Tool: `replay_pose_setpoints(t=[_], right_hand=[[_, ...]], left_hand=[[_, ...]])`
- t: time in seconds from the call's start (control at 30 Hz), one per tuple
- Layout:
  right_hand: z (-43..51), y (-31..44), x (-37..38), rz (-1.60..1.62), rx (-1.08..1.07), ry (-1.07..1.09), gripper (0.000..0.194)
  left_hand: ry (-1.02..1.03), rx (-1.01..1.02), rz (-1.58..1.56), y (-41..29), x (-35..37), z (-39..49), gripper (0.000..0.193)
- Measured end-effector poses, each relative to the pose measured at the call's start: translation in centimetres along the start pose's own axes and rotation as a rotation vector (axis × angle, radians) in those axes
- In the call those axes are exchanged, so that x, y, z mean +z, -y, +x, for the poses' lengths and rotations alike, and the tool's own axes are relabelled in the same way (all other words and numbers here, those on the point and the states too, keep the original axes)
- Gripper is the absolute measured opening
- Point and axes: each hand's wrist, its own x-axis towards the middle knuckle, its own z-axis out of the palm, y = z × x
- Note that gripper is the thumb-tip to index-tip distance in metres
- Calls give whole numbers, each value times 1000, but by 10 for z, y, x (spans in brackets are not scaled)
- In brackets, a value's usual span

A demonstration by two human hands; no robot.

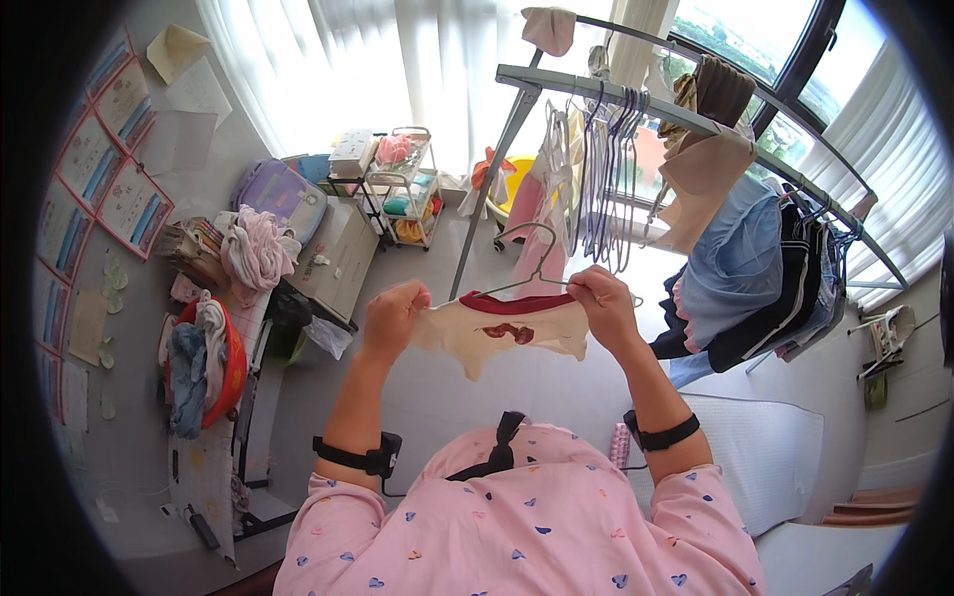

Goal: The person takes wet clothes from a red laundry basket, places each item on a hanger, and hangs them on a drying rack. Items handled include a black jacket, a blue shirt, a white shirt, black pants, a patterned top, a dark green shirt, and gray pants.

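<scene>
In front of me hangs a cream shirt [447, 328] with a dark red collar and a brown print on its chest. A thin wire hanger [537, 261] sits inside its neck, hook upward. My left hand [393, 320] pinches the shirt at the left shoulder. On the other side, my right hand [605, 305] grips the opposite shoulder, close to the hanger's arm, whose end shows past my wrist. Whether my right fingers also hold the wire cannot be made out.
A metal drying rack [633, 97] stands ahead, bearing bare hangers [611, 171], a blue garment [734, 246] and dark clothes. At left, a red basin [237, 365] of laundry rests on a table [201, 477]. A wheeled cart [406, 186] stands by the curtains. A pale mattress [753, 454] lies at right.
</scene>
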Motion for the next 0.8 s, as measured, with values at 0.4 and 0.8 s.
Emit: replay_pose_setpoints(t=[0.4, 0.8], right_hand=[[-72, -41, -119, -628, -88, -409, 34], [-203, -55, -231, -486, 460, -907, 34]], left_hand=[[68, 103, -408, -67, 77, 48, 7], [315, 429, -312, -179, 181, 79, 22]])
